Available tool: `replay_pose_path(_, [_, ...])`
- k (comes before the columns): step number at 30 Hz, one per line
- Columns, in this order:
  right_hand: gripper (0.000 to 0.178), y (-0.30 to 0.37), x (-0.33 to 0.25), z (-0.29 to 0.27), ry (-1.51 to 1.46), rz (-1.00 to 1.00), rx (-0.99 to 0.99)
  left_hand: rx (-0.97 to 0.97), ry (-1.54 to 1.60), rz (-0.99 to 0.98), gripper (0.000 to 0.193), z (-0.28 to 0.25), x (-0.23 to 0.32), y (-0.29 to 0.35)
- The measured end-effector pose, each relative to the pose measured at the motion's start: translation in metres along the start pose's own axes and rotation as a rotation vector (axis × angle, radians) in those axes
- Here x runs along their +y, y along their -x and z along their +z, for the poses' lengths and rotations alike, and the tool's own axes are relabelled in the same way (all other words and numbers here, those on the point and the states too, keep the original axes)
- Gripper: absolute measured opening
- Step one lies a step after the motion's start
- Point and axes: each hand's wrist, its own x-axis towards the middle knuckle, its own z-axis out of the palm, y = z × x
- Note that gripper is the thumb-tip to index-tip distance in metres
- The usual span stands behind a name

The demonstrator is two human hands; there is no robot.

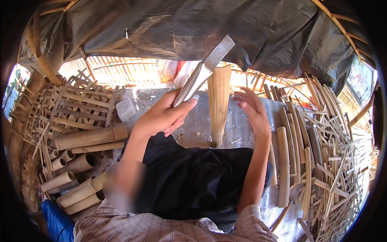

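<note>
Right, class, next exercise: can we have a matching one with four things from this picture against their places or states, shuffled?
1. metal-bladed tool
2. right hand
3. tapered bamboo piece
4. round bamboo tubes

A. standing on end
B. lying at the picture's left
C. gripped in the left hand
D. raised, holding nothing

Pairs: 1-C, 2-D, 3-A, 4-B

A bamboo workshop: cut tubes (90,139) lie left of the standing bamboo piece (219,107), thin strips (334,173) right.
</note>
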Motion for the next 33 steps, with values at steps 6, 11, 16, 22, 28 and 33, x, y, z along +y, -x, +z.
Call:
replay_pose_path(6, [0.037,0.003,-0.021,0.056,0.017,-0.202,0.123,-0.012,-0.044,0.006,0.025,0.034,0.000,-0.016])
replay_pose_path(11, [0.026,0.000,-0.022,0.061,-0.019,-0.118,0.211,0.053,-0.063,0.021,0.025,0.052,0.006,-0.017])
replay_pose_path(16, [0.029,-0.001,-0.011,0.057,0.025,-0.193,0.212,0.059,-0.002,0.071,0.029,0.060,-0.001,-0.016])
replay_pose_path(22, [0.033,-0.003,-0.010,0.065,0.122,-0.268,0.243,0.086,0.019,0.084,0.024,0.059,-0.004,-0.015])
replay_pose_path(28, [0.034,-0.002,-0.007,0.065,0.158,-0.279,0.273,0.070,-0.002,0.072,0.038,0.050,-0.002,-0.008])
replay_pose_path(33, [0.034,-0.001,-0.008,0.058,0.196,-0.277,0.318,0.093,-0.025,0.074,0.034,0.048,-0.004,-0.006])
